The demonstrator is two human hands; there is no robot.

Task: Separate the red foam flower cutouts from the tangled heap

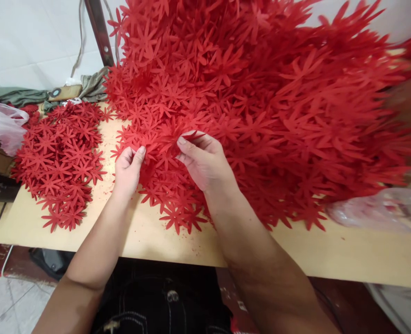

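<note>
Between thumb and fingers, my left hand pinches the edge of a red flower-shaped cutout with long narrow petals. My right hand is closed on the petals of a bunch of red cutouts, just right of the left hand. How many layers each hand grips is hidden. Both hands are over the near left edge of a large heap of red cutouts. To the left, apart from that heap, lies a smaller pile of similar cutouts.
The pale wooden table has red crumbs near its front edge. A clear plastic bag lies at right, a white plastic bag at far left. Behind the small pile are grey-green cloth and a metal upright.
</note>
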